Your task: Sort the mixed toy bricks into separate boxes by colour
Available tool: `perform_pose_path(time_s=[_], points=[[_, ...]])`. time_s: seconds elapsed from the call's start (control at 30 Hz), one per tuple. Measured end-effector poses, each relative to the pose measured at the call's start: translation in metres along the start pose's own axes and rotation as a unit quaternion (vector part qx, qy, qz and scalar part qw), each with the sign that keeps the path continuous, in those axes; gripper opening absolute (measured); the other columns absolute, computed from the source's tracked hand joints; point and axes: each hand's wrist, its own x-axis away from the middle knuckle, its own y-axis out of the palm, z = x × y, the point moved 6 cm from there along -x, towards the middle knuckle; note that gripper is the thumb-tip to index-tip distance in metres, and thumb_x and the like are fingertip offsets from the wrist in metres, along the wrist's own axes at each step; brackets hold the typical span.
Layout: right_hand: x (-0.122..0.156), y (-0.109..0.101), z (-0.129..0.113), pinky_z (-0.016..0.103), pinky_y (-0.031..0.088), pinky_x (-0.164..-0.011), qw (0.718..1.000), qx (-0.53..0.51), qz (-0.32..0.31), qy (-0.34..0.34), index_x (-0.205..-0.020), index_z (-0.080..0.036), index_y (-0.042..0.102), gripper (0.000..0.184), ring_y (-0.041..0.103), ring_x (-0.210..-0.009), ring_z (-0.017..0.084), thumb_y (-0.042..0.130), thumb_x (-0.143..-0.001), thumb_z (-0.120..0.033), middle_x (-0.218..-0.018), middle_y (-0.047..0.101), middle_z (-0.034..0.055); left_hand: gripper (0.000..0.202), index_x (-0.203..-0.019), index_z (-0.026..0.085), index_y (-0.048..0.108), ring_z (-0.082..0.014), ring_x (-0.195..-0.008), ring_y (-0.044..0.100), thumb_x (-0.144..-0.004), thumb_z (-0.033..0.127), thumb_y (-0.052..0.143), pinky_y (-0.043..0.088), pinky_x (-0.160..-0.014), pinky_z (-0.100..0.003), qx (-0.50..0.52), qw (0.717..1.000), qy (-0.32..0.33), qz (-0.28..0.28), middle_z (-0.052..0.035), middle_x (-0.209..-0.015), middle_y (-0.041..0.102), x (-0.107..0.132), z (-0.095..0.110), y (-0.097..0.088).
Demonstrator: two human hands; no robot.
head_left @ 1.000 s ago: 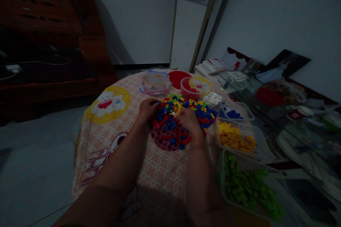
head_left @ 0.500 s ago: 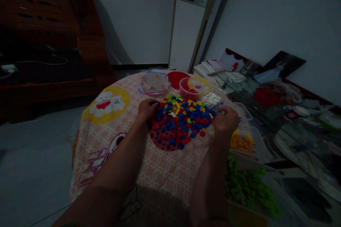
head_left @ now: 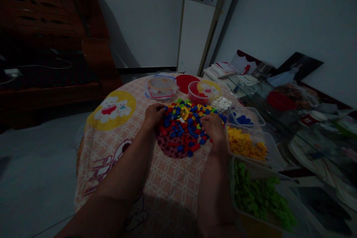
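A mixed heap of small plastic building bricks (head_left: 185, 124), in blue, red, yellow and green, lies on the patterned tablecloth (head_left: 167, 186). At the heap's left edge rests my left hand (head_left: 153, 114), its fingers bent together beside a blue piece; what they grip is hidden. My right hand (head_left: 213, 125) reaches over the heap's right side, thumb and fingers drawn together on the bricks. Whether a piece is between them is too dark to see. To its right stand clear containers of blue bricks (head_left: 244, 119), yellow bricks (head_left: 245, 144) and green bricks (head_left: 259, 195).
Behind the heap, a round clear tub (head_left: 195, 98) holds some red bricks, with white pieces (head_left: 221, 103) beside it. Stacked lids or containers (head_left: 161, 87) lie at the table's far side. A cluttered glass-topped surface (head_left: 284, 130) runs along the right.
My right hand has moved left, from over the blue-brick container to the heap, uncovering that container and the yellow one. My left hand has stayed in place.
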Motion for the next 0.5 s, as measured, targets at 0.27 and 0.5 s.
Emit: perform_pose_path(time_s=[0.27,0.5], points=[[0.001,0.018,-0.007,0.026,0.052,-0.092,0.986,0.152,-0.061,0.027,-0.105,-0.023,0.083,0.030,0.074,-0.111,0.021,0.057,-0.092,-0.016,-0.109,0.081,0.0088,0.032,-0.108,0.020,0.082,-0.0222,-0.092,0.074,-0.083,0.025,0.064,0.055,-0.086,-0.030,-0.005,1.000,-0.009,-0.003,-0.0059,-0.103,0.081,0.003,0.004,-0.001],[-0.003,0.028,-0.009,0.031,0.054,-0.094,0.980,0.188,-0.035,0.060,-0.116,-0.022,0.079,0.029,0.072,-0.118,0.025,0.062,-0.093,-0.019,-0.121,0.078,0.0117,0.033,-0.108,0.020,0.082,-0.0223,-0.092,0.074,-0.082,0.025,0.064,0.056,-0.087,-0.030,0.003,1.000,-0.004,-0.003,-0.0066,-0.105,0.081,0.000,-0.001,0.001]])
